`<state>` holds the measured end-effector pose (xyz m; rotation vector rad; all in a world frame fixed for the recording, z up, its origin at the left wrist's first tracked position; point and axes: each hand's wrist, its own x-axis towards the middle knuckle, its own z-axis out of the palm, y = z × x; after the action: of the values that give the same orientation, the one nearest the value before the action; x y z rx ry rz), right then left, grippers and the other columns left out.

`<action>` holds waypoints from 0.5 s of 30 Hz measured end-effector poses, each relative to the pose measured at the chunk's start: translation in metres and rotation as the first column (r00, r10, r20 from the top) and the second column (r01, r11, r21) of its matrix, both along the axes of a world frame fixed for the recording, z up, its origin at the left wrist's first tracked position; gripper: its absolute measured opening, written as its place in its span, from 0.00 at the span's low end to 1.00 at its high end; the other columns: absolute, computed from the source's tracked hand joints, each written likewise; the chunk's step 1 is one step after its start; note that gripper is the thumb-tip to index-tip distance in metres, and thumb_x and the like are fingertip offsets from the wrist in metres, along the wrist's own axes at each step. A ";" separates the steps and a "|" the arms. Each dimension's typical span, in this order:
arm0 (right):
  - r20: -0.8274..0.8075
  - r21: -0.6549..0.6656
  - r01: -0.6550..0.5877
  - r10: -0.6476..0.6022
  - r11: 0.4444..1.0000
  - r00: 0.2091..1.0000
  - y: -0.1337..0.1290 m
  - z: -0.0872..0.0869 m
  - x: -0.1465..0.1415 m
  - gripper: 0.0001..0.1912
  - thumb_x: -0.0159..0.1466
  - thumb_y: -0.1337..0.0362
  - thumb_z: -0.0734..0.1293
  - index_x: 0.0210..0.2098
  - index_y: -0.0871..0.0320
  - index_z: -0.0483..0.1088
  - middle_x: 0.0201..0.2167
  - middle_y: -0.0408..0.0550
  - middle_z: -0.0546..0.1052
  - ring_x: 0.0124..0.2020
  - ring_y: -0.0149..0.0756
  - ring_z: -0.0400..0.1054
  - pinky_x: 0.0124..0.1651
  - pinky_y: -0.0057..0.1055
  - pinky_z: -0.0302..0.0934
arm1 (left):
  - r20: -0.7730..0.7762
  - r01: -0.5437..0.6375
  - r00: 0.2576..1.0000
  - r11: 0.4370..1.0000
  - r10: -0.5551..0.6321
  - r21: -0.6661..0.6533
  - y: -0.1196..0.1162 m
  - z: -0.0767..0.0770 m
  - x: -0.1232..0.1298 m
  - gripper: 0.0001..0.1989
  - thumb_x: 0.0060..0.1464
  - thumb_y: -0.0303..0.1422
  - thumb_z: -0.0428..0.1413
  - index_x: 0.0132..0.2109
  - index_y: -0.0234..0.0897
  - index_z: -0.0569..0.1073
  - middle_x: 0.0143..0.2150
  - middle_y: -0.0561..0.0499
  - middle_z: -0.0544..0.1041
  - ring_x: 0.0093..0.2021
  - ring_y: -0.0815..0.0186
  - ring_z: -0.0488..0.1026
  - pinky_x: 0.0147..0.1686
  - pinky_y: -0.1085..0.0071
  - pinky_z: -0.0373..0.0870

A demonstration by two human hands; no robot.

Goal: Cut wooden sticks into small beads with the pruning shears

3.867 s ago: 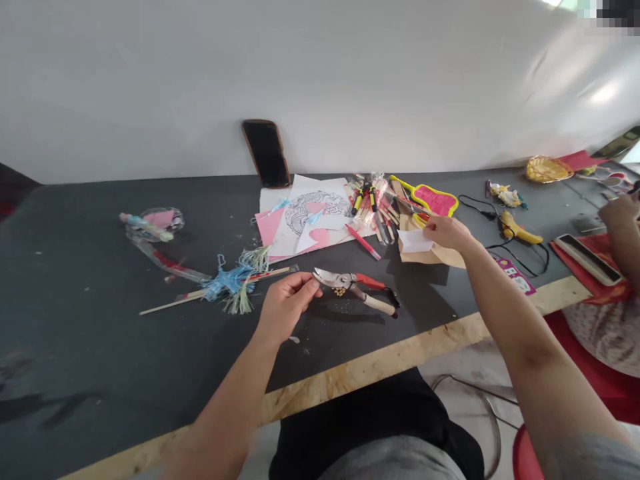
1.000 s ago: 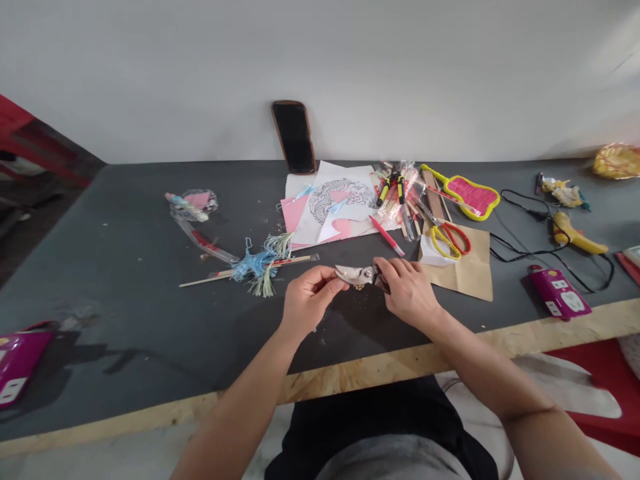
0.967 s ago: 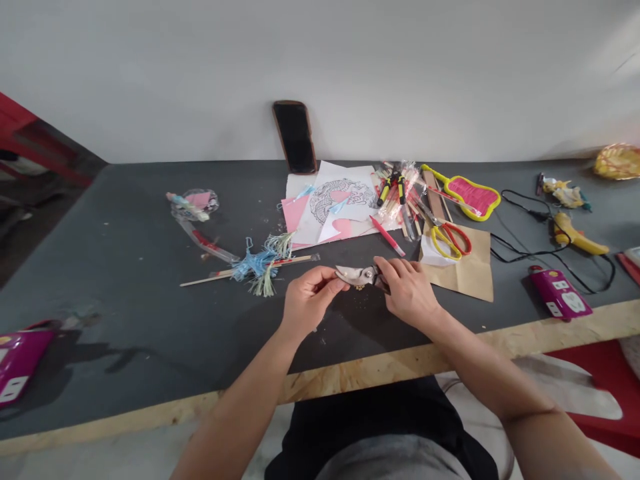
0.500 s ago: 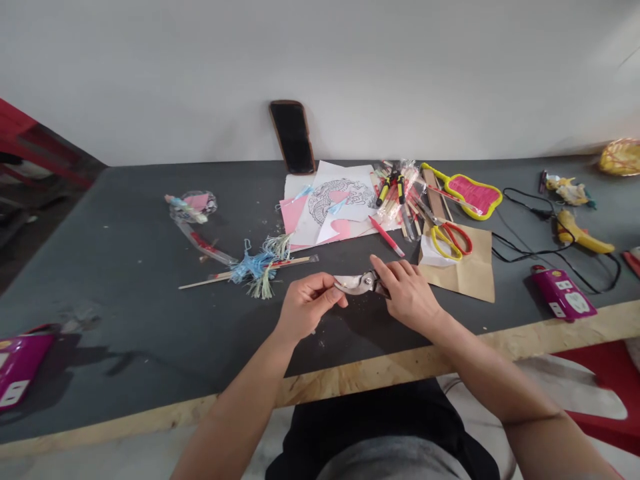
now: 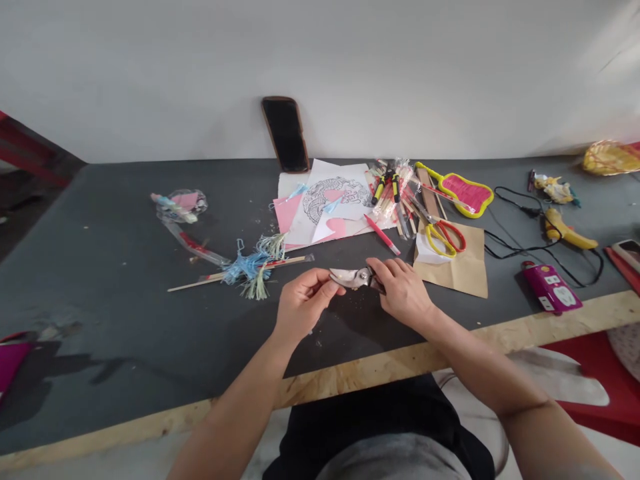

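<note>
My right hand (image 5: 406, 288) is closed round the handles of a pair of pruning shears (image 5: 356, 277), whose metal blades point left. At the blade tips, my left hand (image 5: 305, 299) pinches with thumb and forefinger; whatever lies between those fingers is too small to make out. Both hands are held above the dark table (image 5: 220, 353), near its front edge. To the left of my left hand lies a bundle of blue and pale green raffia-like strands (image 5: 245, 268) across a thin stick (image 5: 193, 285). A pink pen (image 5: 383, 235) lies beyond the shears.
Yellow-and-red scissors (image 5: 443, 239) lie on a brown envelope (image 5: 473, 273). Behind are printed paper (image 5: 313, 200), wrapped sticks and yellow-black pliers (image 5: 395, 187). A phone (image 5: 286, 133) leans on the wall. A yellow glue gun (image 5: 570, 233) and purple box (image 5: 553, 288) sit right.
The camera view has shifted slightly, so the table's things appear further left. Both hands keep nearly the same pose at the shears, with the blades looking a little more closed.
</note>
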<state>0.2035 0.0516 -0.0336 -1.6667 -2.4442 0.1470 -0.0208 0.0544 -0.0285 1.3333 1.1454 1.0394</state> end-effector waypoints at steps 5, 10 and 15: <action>0.023 -0.008 -0.022 0.022 1.000 0.999 0.001 0.000 0.001 0.32 0.67 0.69 0.62 0.70 0.59 0.59 0.53 0.57 0.76 0.51 0.49 0.66 0.51 0.43 0.60 | -0.091 -0.003 0.996 0.996 0.011 0.092 -0.002 0.001 -0.002 0.15 0.60 0.41 0.60 0.31 0.35 0.79 0.24 0.50 0.76 0.21 0.73 0.60 0.22 0.74 0.54; -0.002 0.024 -0.083 0.084 0.996 0.997 0.001 0.000 0.004 0.31 0.69 0.68 0.61 0.71 0.57 0.58 0.53 0.56 0.76 0.51 0.49 0.66 0.52 0.44 0.60 | 0.068 0.108 0.992 0.993 -0.104 -0.050 0.001 -0.004 -0.006 0.20 0.58 0.46 0.61 0.27 0.34 0.78 0.18 0.53 0.69 0.18 0.75 0.53 0.20 0.72 0.46; -0.070 -0.011 -0.094 0.093 0.996 0.993 0.002 -0.005 0.005 0.28 0.69 0.69 0.59 0.69 0.60 0.61 0.47 0.55 0.77 0.46 0.45 0.69 0.50 0.39 0.63 | 0.215 0.171 0.966 0.977 -0.141 -0.129 0.003 -0.005 -0.004 0.22 0.55 0.48 0.64 0.27 0.33 0.77 0.18 0.52 0.68 0.17 0.76 0.51 0.20 0.72 0.43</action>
<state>0.2088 0.0537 -0.0383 -1.5263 -2.4753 0.2312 -0.0251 0.0578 -0.0332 1.1518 0.9279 0.9354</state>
